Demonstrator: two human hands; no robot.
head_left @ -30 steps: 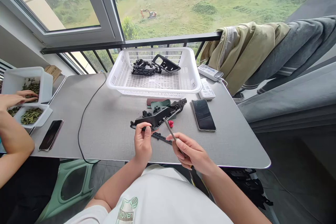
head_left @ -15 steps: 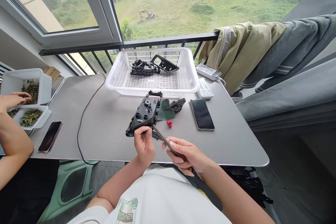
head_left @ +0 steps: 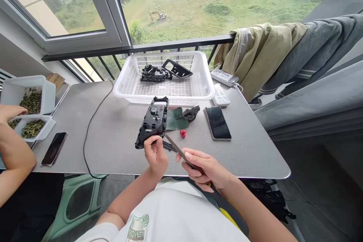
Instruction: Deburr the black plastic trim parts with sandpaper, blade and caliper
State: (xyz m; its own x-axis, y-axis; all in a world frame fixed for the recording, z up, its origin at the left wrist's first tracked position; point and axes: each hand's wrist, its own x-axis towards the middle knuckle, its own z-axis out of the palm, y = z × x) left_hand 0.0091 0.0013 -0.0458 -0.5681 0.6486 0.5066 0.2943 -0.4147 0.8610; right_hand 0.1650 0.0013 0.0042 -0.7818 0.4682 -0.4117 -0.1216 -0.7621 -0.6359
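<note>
Pinched at its near end by my left hand (head_left: 155, 155), a black plastic housing (head_left: 153, 117) is tilted up above the table, its inner side with clips and posts facing me. My right hand (head_left: 201, 168) grips a flat grey metal file (head_left: 176, 144), whose black and yellow handle runs back under my forearm. The file's tip is close to the housing's lower right edge; whether they touch I cannot tell. Beneath lies a black caliper-like strip (head_left: 169, 146), partly hidden. Green sheets (head_left: 178, 118), a crumpled black cloth (head_left: 192, 113) and a small red piece (head_left: 183, 133) lie to the right.
A white basket (head_left: 164, 100) holding black plastic parts (head_left: 155, 74) stands at the back. Right are a phone (head_left: 218, 123) and white boxes (head_left: 221, 95). Left are a cable (head_left: 88, 128), another phone (head_left: 54, 148), tubs of leaves (head_left: 34, 126) and another person's arm (head_left: 17, 147).
The housing has turned from lying sideways to pointing away from me, with its inner side showing, and shifted left. The file's tip has moved left and down with it.
</note>
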